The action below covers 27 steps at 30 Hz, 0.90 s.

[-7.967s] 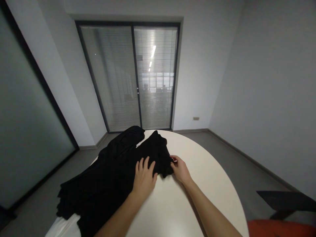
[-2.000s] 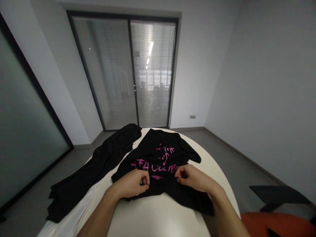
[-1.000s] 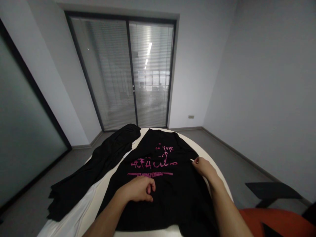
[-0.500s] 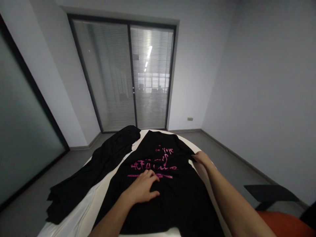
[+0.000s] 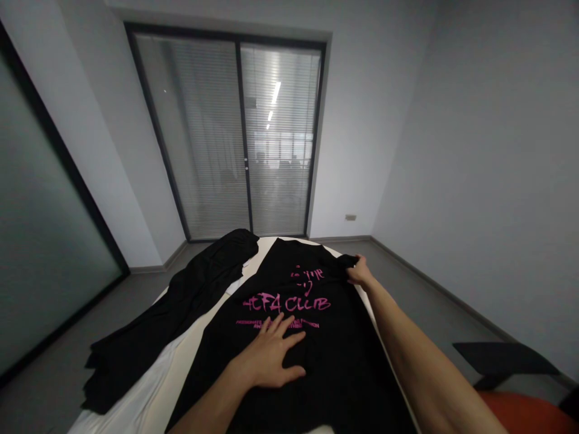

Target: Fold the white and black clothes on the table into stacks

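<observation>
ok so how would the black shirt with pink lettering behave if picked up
The shirt is probably floppy: its sleeve bunches softly at the right hand. Likely light, as it lies flat like thin cloth.

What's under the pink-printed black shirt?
The pale table shows along the edges of the shirt. Anything else beneath is covered and can't be told. The left hand is spread over the print; the right hand grips the sleeve.
</observation>
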Each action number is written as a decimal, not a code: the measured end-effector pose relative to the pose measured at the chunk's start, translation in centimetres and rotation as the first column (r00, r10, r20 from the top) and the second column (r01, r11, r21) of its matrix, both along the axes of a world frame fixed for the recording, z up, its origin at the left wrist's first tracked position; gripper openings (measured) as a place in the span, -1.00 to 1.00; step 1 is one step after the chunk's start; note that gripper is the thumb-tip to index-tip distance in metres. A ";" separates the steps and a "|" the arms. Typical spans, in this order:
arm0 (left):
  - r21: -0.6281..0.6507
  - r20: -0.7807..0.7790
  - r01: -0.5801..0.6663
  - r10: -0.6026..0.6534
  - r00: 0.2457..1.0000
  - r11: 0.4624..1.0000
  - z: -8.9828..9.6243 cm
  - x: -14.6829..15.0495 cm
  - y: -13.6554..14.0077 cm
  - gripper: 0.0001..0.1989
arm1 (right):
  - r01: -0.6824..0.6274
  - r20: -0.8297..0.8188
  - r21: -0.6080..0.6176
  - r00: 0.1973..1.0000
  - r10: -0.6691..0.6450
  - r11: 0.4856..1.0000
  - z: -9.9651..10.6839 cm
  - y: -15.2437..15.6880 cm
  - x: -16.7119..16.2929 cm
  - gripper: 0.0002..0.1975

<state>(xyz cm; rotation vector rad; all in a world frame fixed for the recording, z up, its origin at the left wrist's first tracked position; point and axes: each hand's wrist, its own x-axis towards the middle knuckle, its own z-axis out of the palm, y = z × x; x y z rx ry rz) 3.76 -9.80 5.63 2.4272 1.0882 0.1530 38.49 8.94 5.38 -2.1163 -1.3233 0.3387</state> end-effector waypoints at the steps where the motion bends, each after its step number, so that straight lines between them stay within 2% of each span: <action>1: 0.002 0.000 0.000 0.000 1.000 1.000 0.0 0.0 0.0 -0.21 | 0.011 -0.011 -0.014 1.000 -0.011 1.000 -0.3 -0.3 -0.2 -0.17; 4: 0.002 -0.017 0.004 -0.004 1.000 1.000 0.0 0.2 -0.1 -0.18 | 0.059 -0.049 -0.022 0.997 -0.060 0.998 -0.8 -1.3 -0.4 -0.11; 7: -0.021 -0.053 0.001 -0.002 0.999 1.000 0.0 0.6 -0.3 -0.13 | 0.115 -0.054 0.037 0.992 -0.113 0.993 -0.7 -2.1 -1.0 -0.19; 12: -0.006 -0.043 -0.012 0.012 0.999 1.000 0.1 0.5 -0.2 -0.18 | 0.153 0.006 0.176 0.988 -0.157 0.972 -0.7 -2.9 -5.5 -0.35; 16: 0.088 -0.017 -0.120 0.122 0.992 0.989 0.6 0.0 0.3 -0.39 | 0.025 0.142 0.223 0.988 -0.058 0.974 -2.3 -4.4 -9.6 -0.42; 18: 0.108 -0.044 -0.167 0.173 0.984 0.980 0.5 -0.2 0.6 -0.40 | -0.070 0.205 0.214 0.978 0.026 0.974 -3.4 -5.3 -10.5 -0.46; 22: 0.057 -0.104 -0.178 0.183 0.977 0.982 0.0 -0.9 1.2 -0.38 | -0.247 0.298 0.243 0.939 0.170 0.938 -4.5 -6.9 -9.7 -0.50; 25: 0.023 -0.129 -0.184 0.185 0.974 0.983 -0.2 -1.3 1.6 -0.41 | -0.368 0.375 0.297 0.893 0.247 0.881 -3.8 -8.0 -8.4 -0.57; 27: 0.040 -0.123 -0.176 0.180 0.976 0.984 -0.1 -1.4 1.7 -0.42 | -0.388 0.443 0.274 0.863 0.243 0.880 -3.0 -8.6 -7.7 -0.62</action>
